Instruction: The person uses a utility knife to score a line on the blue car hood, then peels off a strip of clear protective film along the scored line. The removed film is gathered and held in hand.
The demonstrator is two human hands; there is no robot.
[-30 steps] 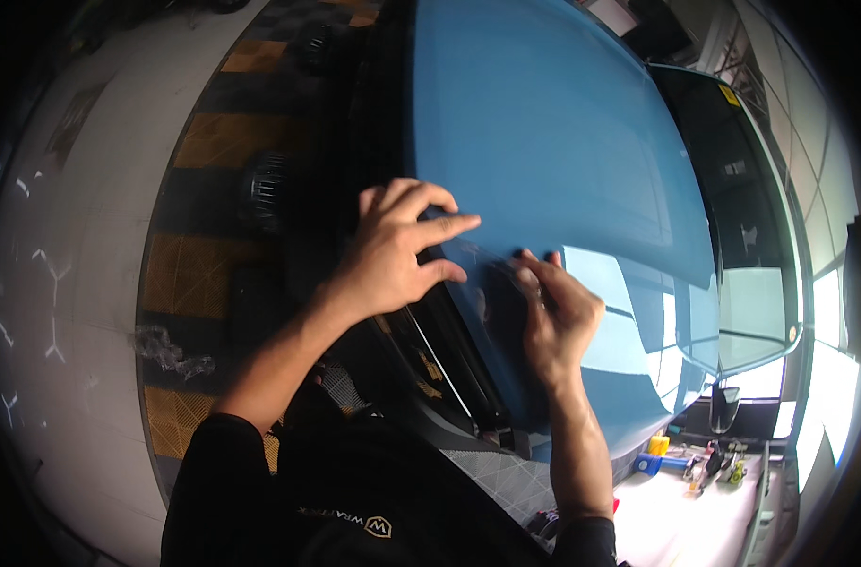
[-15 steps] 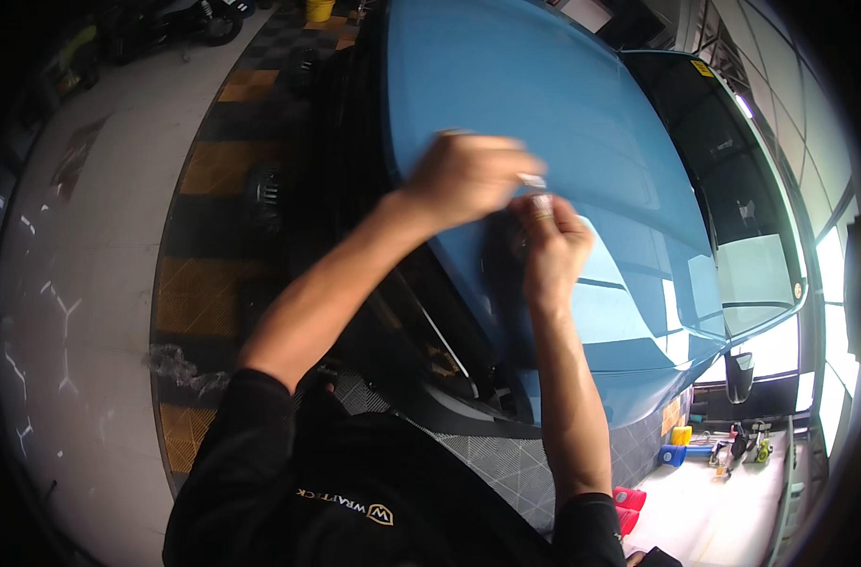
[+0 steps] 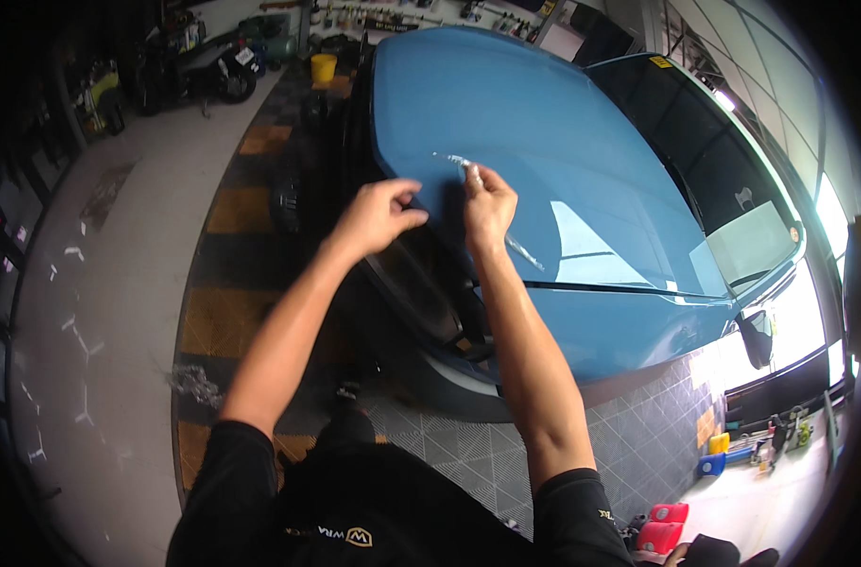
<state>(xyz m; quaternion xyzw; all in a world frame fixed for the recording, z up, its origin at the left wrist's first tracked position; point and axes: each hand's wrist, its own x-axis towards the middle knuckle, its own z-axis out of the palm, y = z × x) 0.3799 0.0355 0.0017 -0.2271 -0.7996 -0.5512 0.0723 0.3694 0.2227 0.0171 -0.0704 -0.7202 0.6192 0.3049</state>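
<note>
Pinched in the fingers of my right hand (image 3: 489, 206) is a thin, crinkled strip of clear film (image 3: 525, 253). One end sticks out past the fingertips, and the other trails beside the wrist. This hand is over the front corner of a blue car hood (image 3: 516, 113); whether it touches the paint I cannot tell. To its left, my left hand (image 3: 378, 219) hovers near the hood's front edge, empty, with thumb and fingers curved apart. Below my hands, the dark front end of the car (image 3: 421, 293) lies partly in shadow.
Crumpled clear film (image 3: 196, 383) lies on the tiled floor (image 3: 227, 312) at left. A yellow bucket (image 3: 324, 67) and a motorcycle (image 3: 199, 80) stand farther back. Red containers (image 3: 662, 529) sit at lower right. The car's side mirror (image 3: 757, 338) juts out at right.
My hands were close together over the hood with small film between them. They have separated, the left moving left and down, the right leftward with the strip. The view has shifted too.
</note>
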